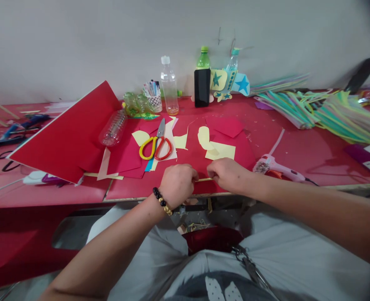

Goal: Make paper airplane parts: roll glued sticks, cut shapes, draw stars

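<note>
Both hands meet near the front edge of the red table (185, 190), each closed on an end of a thin pale yellow paper strip (204, 179). My left hand (179, 179) wears a bead bracelet at the wrist and pinches the strip's left end. At the strip's right end, my right hand (227, 173) grips with curled fingers. Scissors (160, 144) with one yellow and one red handle lie just beyond my left hand. Cut yellow paper pieces (221, 150) rest beyond my right hand, and a rounded yellow piece (203, 136) overlaps them.
A large red board (69, 129) leans at left beside a clear plastic bottle (112, 127). Farther back stand a pen cup (154, 100), an upright bottle (170, 90), a black phone (202, 88) and a paper-decorated bottle (230, 81). A pink glue gun (279, 167) and colourful strips (335, 110) lie right.
</note>
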A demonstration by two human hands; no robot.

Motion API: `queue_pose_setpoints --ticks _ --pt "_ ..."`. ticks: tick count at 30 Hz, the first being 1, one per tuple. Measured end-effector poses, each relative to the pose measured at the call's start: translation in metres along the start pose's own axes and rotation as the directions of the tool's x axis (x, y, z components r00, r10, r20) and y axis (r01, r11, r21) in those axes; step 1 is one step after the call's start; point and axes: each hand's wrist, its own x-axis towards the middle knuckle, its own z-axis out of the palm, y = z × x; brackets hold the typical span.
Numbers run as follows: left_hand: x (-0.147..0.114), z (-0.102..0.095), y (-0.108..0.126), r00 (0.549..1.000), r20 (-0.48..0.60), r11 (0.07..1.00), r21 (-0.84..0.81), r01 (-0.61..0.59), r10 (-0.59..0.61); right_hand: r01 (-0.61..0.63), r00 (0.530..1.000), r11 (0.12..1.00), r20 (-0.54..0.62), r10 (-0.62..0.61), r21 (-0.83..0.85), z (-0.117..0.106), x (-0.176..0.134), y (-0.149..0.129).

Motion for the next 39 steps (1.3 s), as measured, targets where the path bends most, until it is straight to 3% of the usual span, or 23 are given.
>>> queue_pose_setpoints --ticks 18,39 --pt "0.009 -0.003 -0.010 0.996 0.080 0.992 -0.121 0.039 -0.030 -0.037 0.998 0.996 0.047 0.033 0.079 -0.004 0.004 -0.004" --pt "0.009 -0.007 -0.008 0.995 0.096 0.999 -0.053 0.003 0.002 -0.095 0.989 0.996 0.116 0.093 0.005 -0.010 0.007 -0.012"
